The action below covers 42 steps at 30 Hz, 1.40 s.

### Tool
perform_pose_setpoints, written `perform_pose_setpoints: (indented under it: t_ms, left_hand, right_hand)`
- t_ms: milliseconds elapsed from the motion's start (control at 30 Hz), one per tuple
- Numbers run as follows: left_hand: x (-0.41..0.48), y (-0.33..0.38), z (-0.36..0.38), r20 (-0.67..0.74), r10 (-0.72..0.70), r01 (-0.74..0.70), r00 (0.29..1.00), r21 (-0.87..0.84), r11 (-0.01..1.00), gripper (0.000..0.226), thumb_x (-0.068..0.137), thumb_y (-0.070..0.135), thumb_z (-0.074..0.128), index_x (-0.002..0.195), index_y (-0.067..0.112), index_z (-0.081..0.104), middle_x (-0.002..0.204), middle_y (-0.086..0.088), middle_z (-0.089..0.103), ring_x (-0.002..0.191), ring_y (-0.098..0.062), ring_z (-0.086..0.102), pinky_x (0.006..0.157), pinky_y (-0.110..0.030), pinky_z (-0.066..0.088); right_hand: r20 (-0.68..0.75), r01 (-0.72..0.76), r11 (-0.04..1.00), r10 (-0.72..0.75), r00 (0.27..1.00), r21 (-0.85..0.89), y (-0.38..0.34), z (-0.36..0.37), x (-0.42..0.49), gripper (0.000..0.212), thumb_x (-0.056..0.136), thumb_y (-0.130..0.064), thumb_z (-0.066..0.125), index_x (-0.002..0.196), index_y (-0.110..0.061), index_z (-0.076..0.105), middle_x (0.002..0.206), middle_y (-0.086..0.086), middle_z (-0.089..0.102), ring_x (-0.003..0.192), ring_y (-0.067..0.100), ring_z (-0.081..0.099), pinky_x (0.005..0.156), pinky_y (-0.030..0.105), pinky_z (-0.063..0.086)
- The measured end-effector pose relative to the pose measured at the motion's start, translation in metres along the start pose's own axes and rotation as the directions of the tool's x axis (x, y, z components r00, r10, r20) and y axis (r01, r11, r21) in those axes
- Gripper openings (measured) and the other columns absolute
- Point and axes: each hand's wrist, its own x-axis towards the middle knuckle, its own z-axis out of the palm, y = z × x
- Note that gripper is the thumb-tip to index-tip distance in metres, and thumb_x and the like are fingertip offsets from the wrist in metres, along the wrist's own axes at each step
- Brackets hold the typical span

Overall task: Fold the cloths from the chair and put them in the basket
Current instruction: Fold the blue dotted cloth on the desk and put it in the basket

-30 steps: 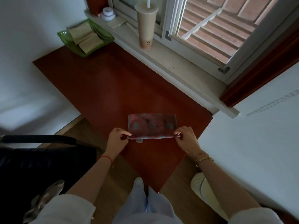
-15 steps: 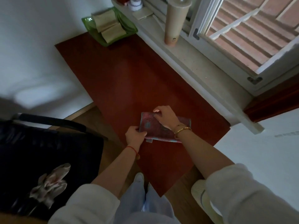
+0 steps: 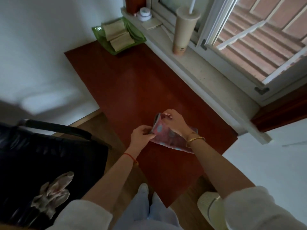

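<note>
Mid-fold on the red table (image 3: pixel 136 90), at about 6 o'clock from the green basket (image 3: pixel 132 41). Left hand (image 3: pixel 141 136) pinched shut on the near-left corner of the pink patterned cloth (image 3: pixel 167 138); right hand (image 3: pixel 172 119) crossed over from 3 o'clock, fingers closed on the far-left edge, that edge lifted and curling upward. Rest of the cloth flat on the table under the right wrist.

Looks like a second fold, halving an already narrow strip. To do it well: keep both pinches level so the raised edge travels as one straight line; carry it over toward 3 o'clock and match edge to edge before letting go; press along the crease with a flat palm, since thin fabric like this probably springs back. Avoid dragging the lower layer along; a slipping bottom layer would leave the stack skewed.

Basket at 11 o'clock of the table, against the sill, already holding folded beige cloths (image 3: pixel 118 34). One more crumpled pale cloth (image 3: pixel 53 195) waiting on the black chair (image 3: pixel 49 156) at 8 o'clock.
</note>
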Motion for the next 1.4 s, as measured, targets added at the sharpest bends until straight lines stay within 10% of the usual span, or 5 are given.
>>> perform_pose_setpoints:
  t_ms: [367,733,1400]
  left_hand:
    - [-0.046,0.102,-0.056,0.2,0.541,-0.571,0.817,0.153,0.807,0.023,0.077,0.016,0.076,0.096,0.027,0.074,0.088,0.017,0.072,0.08,0.01,0.065,0.07,-0.005,0.045]
    - [-0.1,0.136,-0.099,0.48,0.592,-0.711,0.647,0.099,0.696,0.029,0.075,0.012,0.082,0.103,0.019,0.075,0.093,0.003,0.077,0.089,-0.013,0.073,0.085,-0.026,0.056]
    - [-0.053,0.009,-0.008,0.356,0.531,-0.633,0.769,0.313,0.708,0.031,0.077,0.006,0.077,0.103,0.021,0.07,0.099,0.012,0.071,0.095,0.003,0.065,0.091,-0.018,0.053]
  right_hand:
    - [-0.103,0.167,0.967,-0.149,0.983,0.191,-0.029,-0.101,-0.095,0.021,0.08,0.005,0.057,0.085,-0.015,0.061,0.086,0.003,0.064,0.083,0.017,0.057,0.081,0.044,0.049]
    - [0.034,0.213,0.927,-0.234,0.972,0.309,-0.054,-0.122,-0.189,0.011,0.09,-0.001,0.062,0.099,0.005,0.06,0.092,0.015,0.065,0.077,0.019,0.061,0.072,0.032,0.052]
    - [-0.09,0.044,0.991,-0.056,0.994,-0.124,0.057,-0.029,-0.151,0.009,0.089,-0.018,0.062,0.098,-0.017,0.062,0.104,0.001,0.06,0.088,0.015,0.061,0.078,0.027,0.054]
